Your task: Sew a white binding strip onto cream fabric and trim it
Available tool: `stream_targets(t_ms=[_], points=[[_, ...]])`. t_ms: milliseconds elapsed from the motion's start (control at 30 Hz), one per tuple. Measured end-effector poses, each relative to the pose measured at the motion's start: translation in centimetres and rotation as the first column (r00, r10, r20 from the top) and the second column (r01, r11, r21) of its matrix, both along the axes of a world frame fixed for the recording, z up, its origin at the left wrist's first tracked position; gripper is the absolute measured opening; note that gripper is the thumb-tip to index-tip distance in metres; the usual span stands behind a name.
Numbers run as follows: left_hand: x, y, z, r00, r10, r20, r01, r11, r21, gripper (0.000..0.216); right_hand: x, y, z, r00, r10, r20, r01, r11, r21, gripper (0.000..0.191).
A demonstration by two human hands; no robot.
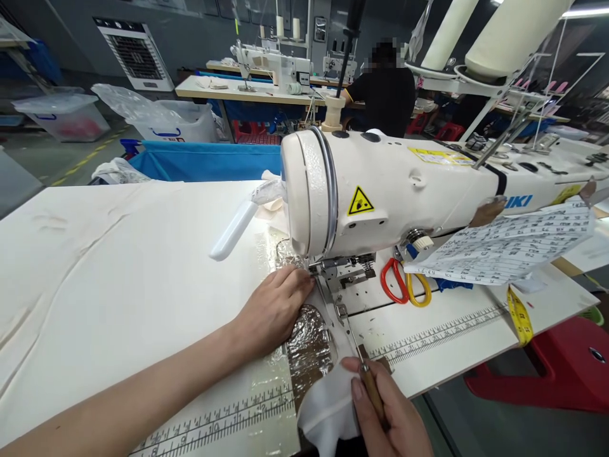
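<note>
My left hand lies on the sewing table with its fingers together, fingertips pressed down right beside the presser foot of a white sewing machine. My right hand is closed on a thin tool with a brown wooden handle, its metal tip pointing up toward the needle area. The same hand also pinches a piece of white fabric at the table's front edge. Shiny clear film covers the table between my hands.
Red- and yellow-handled scissors lie right of the needle plate. A printed paper sheet and a yellow tape measure sit to the right, a red stool below. Another person sits at a far machine. Blue and clear bins stand behind.
</note>
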State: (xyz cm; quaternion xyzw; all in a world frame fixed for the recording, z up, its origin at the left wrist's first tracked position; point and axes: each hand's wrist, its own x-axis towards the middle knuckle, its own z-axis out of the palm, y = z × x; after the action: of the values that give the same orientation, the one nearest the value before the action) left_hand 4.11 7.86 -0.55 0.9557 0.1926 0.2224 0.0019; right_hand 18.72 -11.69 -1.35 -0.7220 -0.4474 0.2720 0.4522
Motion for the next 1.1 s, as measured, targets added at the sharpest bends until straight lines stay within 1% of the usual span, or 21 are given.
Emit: stream_targets(t_ms=[67,100,200,300,433,533,600,667,767,933,1100], points=[[0.0,-0.2,0.1,1.000,0.025,0.015,-0.025,1.000,0.007,0.035,0.0,0.4,0.3,1.000,0.021,-0.007,-0.021,1.000,-0.003,0.036],[0.0,-0.2,0.2,0.999,0.018,0.032,-0.018,1.000,0.000,0.034,0.0,0.5,0.4,1.000,0.027,-0.011,-0.027,1.000,-0.014,0.037],[0.0,-0.3,0.2,0.995,-0.057,0.086,0.060,0.998,-0.036,0.032,0.0,0.7,0.8,0.999,0.033,-0.019,-0.034,0.998,-0.043,0.036],[-0.1,-0.2,0.0,0.991,-0.104,0.088,0.107,0.994,-0.031,0.029,0.1,1.2,1.1,0.998,0.059,-0.024,-0.059,0.998,-0.024,0.031],[0.0,-0.1,-0.1,0.999,-0.040,0.035,0.039,0.999,0.017,0.033,0.5,2.2,1.2,0.990,0.140,-0.007,-0.140,0.990,-0.015,0.030],[-0.1,-0.2,0.1,0.999,-0.007,0.040,0.006,1.000,0.022,0.035,0.7,2.7,1.0,0.981,0.192,0.031,-0.191,0.981,-0.020,0.031],[-0.2,-0.3,0.3,0.997,-0.038,0.071,0.038,0.999,-0.010,0.032,0.8,2.9,0.9,0.978,0.202,0.054,-0.201,0.979,-0.022,0.031],[-0.3,-0.3,0.5,0.990,-0.097,0.102,0.102,0.994,-0.046,0.028,0.9,3.1,0.9,0.976,0.204,0.074,-0.202,0.979,-0.028,0.031],[-0.3,-0.2,0.4,0.986,-0.144,0.088,0.150,0.987,-0.056,0.026,0.9,3.3,1.0,0.972,0.208,0.108,-0.207,0.978,-0.025,0.031],[-0.3,0.0,0.1,0.996,-0.088,0.020,0.088,0.996,0.012,0.033,0.9,3.8,1.0,0.966,0.223,0.131,-0.221,0.975,-0.028,0.028],[-0.1,-0.1,0.2,0.999,-0.029,-0.035,0.031,0.998,0.050,0.035,0.8,4.4,1.2,0.962,0.223,0.155,-0.220,0.975,-0.032,0.028]])
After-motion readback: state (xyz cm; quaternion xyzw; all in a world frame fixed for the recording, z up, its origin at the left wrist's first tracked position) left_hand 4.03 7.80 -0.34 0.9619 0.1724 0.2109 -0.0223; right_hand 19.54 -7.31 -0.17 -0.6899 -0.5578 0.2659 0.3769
